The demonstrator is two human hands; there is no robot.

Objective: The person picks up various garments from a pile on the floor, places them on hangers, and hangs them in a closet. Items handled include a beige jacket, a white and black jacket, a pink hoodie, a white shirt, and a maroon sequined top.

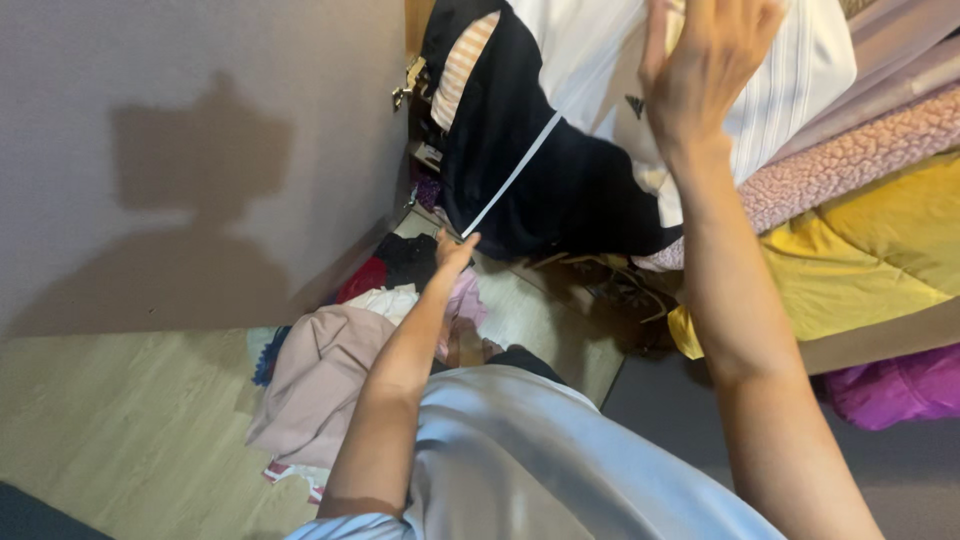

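Two hands lift a black-and-white garment above a floor pile of clothes.

The right hand (705,60) is raised high, fingers closed on the upper part of the black-and-white garment (560,170), which hangs down between the two hands. The left hand (452,250) reaches forward and lower — it seems to pinch the garment's bottom edge by a white stripe, though the fingertips are hard to make out. Just below the left hand lies a heap of clothes (330,370) on the wooden floor (120,430), a beige piece on top. To the right of the right hand sit stacked blankets (860,200) — pink, then yellow.
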